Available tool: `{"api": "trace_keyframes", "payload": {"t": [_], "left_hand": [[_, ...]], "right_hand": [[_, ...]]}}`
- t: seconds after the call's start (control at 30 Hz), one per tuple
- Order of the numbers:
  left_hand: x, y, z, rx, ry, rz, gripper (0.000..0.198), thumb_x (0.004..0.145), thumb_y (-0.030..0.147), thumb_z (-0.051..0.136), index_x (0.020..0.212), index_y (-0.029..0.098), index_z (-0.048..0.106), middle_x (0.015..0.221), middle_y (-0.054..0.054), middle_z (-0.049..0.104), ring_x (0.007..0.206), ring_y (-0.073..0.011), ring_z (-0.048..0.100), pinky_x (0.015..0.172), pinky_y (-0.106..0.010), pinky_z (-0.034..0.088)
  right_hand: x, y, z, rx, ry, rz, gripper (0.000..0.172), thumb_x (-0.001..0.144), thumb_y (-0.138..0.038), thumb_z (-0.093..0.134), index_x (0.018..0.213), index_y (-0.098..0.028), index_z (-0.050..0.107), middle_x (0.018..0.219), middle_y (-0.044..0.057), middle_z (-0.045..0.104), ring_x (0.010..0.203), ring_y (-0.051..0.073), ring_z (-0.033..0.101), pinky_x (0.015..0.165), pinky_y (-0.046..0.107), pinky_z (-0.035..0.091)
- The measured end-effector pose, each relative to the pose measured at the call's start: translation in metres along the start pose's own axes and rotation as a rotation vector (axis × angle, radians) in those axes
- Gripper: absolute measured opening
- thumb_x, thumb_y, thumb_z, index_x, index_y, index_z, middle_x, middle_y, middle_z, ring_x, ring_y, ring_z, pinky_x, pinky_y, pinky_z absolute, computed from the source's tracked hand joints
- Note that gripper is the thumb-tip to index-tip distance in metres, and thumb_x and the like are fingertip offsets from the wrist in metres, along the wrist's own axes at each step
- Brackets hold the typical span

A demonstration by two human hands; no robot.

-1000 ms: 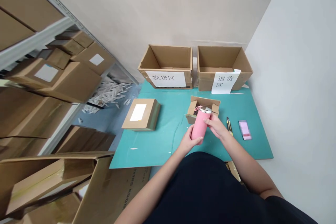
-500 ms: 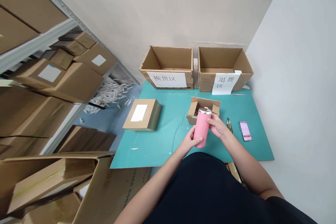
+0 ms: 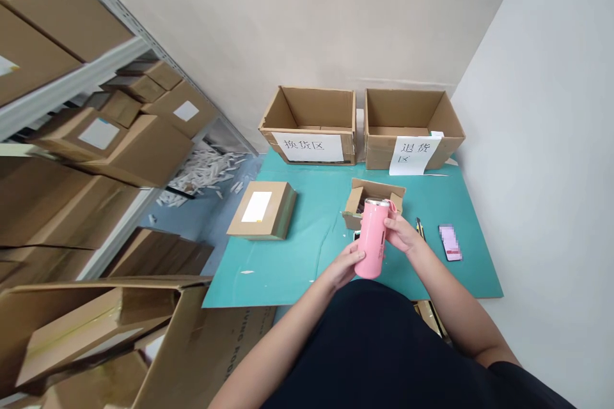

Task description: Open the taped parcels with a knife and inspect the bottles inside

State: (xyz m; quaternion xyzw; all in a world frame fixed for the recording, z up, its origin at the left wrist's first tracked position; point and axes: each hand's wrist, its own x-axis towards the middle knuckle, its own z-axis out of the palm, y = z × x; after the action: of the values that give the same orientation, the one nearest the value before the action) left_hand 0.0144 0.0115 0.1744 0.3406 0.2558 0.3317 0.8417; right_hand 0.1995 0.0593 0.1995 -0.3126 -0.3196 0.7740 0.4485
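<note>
A pink metal tumbler (image 3: pixel 371 238) is held nearly upright above a teal cutting mat (image 3: pixel 288 268). The left hand (image 3: pixel 343 265) closes around its lower part, and the right hand (image 3: pixel 403 233) grips its upper part. At twelve o'clock, two open brown cardboard boxes (image 3: pixel 307 121) with white paper labels stand against a beige wall (image 3: pixel 288 25). A closed brown carton (image 3: pixel 261 211) lies on the mat at ten o'clock, and grey metal shelves (image 3: pixel 71 88) with cartons stand at nine o'clock.

Left hand (image 3: pixel 343 266) and right hand (image 3: pixel 401 233) curl inward together.
</note>
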Motion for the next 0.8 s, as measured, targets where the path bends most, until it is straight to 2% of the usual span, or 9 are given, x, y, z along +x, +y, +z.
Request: {"api": "trace_keyframes", "payload": {"t": [0.13, 0.2, 0.37, 0.5, 0.57, 0.63, 0.7, 0.8], "left_hand": [[0.008, -0.013, -0.012, 0.213, 0.240, 0.129, 0.077, 0.062, 0.051, 0.088, 0.127, 0.021, 0.059, 0.131, -0.013, 0.064, 0.119, -0.0323, 0.059, 0.100, -0.044, 0.047], [0.011, -0.017, -0.016, 0.297, 0.305, 0.161, 0.084, 0.057, 0.049, 0.091, 0.129, 0.022, 0.057, 0.132, -0.012, 0.062, 0.120, -0.0322, 0.058, 0.099, -0.044, 0.047], [0.007, -0.014, -0.010, 0.273, 0.275, 0.153, 0.081, 0.057, 0.047, 0.091, 0.127, 0.021, 0.057, 0.126, -0.011, 0.064, 0.115, -0.0297, 0.060, 0.096, -0.041, 0.049], [-0.001, -0.006, -0.004, 0.105, 0.122, 0.067, 0.076, 0.061, 0.046, 0.090, 0.126, 0.020, 0.060, 0.117, -0.011, 0.069, 0.102, -0.0260, 0.065, 0.090, -0.037, 0.050], [-0.004, -0.004, -0.004, 0.034, 0.022, 0.004, 0.075, 0.062, 0.050, 0.089, 0.124, 0.018, 0.063, 0.111, -0.012, 0.070, 0.097, -0.0264, 0.067, 0.086, -0.038, 0.051], [-0.004, -0.005, -0.006, 0.023, -0.022, -0.033, 0.074, 0.063, 0.054, 0.086, 0.122, 0.016, 0.064, 0.108, -0.013, 0.071, 0.096, -0.0274, 0.067, 0.085, -0.038, 0.051], [-0.002, -0.008, -0.009, 0.099, 0.033, -0.008, 0.074, 0.065, 0.053, 0.085, 0.125, 0.016, 0.063, 0.113, -0.012, 0.070, 0.102, -0.0284, 0.065, 0.089, -0.038, 0.050], [0.005, -0.015, -0.012, 0.311, 0.248, 0.114, 0.084, 0.060, 0.048, 0.089, 0.132, 0.020, 0.056, 0.128, -0.011, 0.063, 0.118, -0.0306, 0.058, 0.099, -0.041, 0.046]], "right_hand": [[0.000, 0.000, 0.005, -0.035, 0.121, -0.132, 0.047, 0.060, -0.036, 0.090, 0.093, -0.028, 0.059, 0.095, -0.003, 0.068, 0.088, 0.019, 0.062, 0.078, 0.031, 0.053], [0.000, -0.001, 0.007, -0.046, 0.163, -0.150, 0.047, 0.060, -0.033, 0.090, 0.093, -0.029, 0.057, 0.093, -0.004, 0.066, 0.085, 0.018, 0.060, 0.076, 0.029, 0.052], [0.000, -0.004, 0.005, -0.043, 0.132, -0.114, 0.049, 0.061, -0.040, 0.091, 0.095, -0.029, 0.058, 0.093, -0.003, 0.066, 0.090, 0.020, 0.061, 0.080, 0.032, 0.052], [-0.003, -0.007, -0.001, -0.035, 0.043, -0.024, 0.054, 0.058, -0.052, 0.090, 0.097, -0.025, 0.063, 0.097, 0.003, 0.072, 0.095, 0.025, 0.066, 0.082, 0.037, 0.053], [-0.004, -0.007, -0.003, -0.020, -0.008, 0.019, 0.059, 0.055, -0.054, 0.091, 0.098, -0.024, 0.065, 0.098, 0.006, 0.073, 0.096, 0.027, 0.067, 0.083, 0.040, 0.053], [-0.004, -0.005, -0.003, -0.012, -0.024, 0.032, 0.061, 0.053, -0.054, 0.092, 0.099, -0.023, 0.067, 0.099, 0.007, 0.074, 0.097, 0.029, 0.068, 0.083, 0.041, 0.054], [-0.003, -0.002, -0.001, -0.028, 0.028, 0.000, 0.059, 0.053, -0.050, 0.093, 0.098, -0.023, 0.067, 0.099, 0.007, 0.075, 0.098, 0.029, 0.068, 0.084, 0.040, 0.054], [-0.001, 0.002, 0.005, -0.096, 0.171, -0.088, 0.053, 0.057, -0.043, 0.092, 0.099, -0.024, 0.068, 0.103, 0.005, 0.074, 0.102, 0.028, 0.067, 0.085, 0.037, 0.054]]}}
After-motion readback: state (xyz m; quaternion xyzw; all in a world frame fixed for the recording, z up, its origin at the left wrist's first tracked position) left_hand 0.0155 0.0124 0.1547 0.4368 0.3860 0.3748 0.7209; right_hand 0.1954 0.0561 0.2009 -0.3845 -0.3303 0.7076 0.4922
